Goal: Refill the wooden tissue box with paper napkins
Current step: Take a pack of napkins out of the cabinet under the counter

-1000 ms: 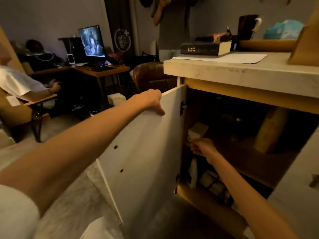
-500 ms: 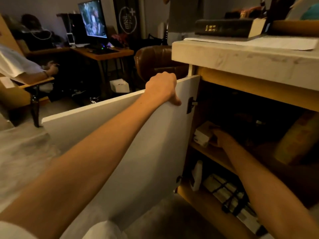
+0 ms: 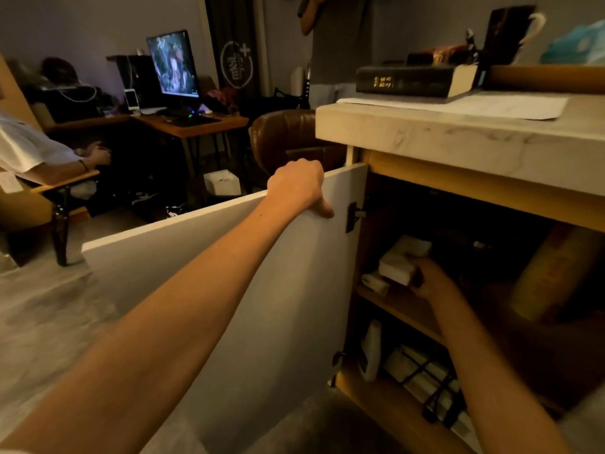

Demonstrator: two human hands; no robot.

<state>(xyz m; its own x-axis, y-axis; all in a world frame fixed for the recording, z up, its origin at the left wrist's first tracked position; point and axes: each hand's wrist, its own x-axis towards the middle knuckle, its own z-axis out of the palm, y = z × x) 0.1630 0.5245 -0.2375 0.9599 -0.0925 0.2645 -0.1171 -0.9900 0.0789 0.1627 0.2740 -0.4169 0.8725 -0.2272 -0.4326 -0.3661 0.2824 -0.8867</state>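
Note:
My left hand [image 3: 299, 186] grips the top edge of the white cabinet door [image 3: 203, 273], which stands swung open to the left. My right hand [image 3: 432, 278] reaches into the dark cabinet and holds a white pack of paper napkins [image 3: 397, 265] just above the middle shelf [image 3: 399, 311]. A second white pack [image 3: 409, 245] sits behind it, and a smaller white item [image 3: 375, 283] lies on the shelf beneath. The wooden tissue box is not in view that I can tell.
The pale stone counter [image 3: 458, 142] above carries a thick dark book [image 3: 412, 81], a sheet of paper and a dark mug [image 3: 510, 34]. Bundled packs [image 3: 422, 378] lie on the bottom shelf. A seated person [image 3: 36, 152], a desk with a lit monitor [image 3: 173, 65] and a brown chair [image 3: 288, 139] are at left.
My right hand has closed on the napkin pack and lifted it slightly off the shelf. My left hand stays on the door's top edge; the view has shifted a little.

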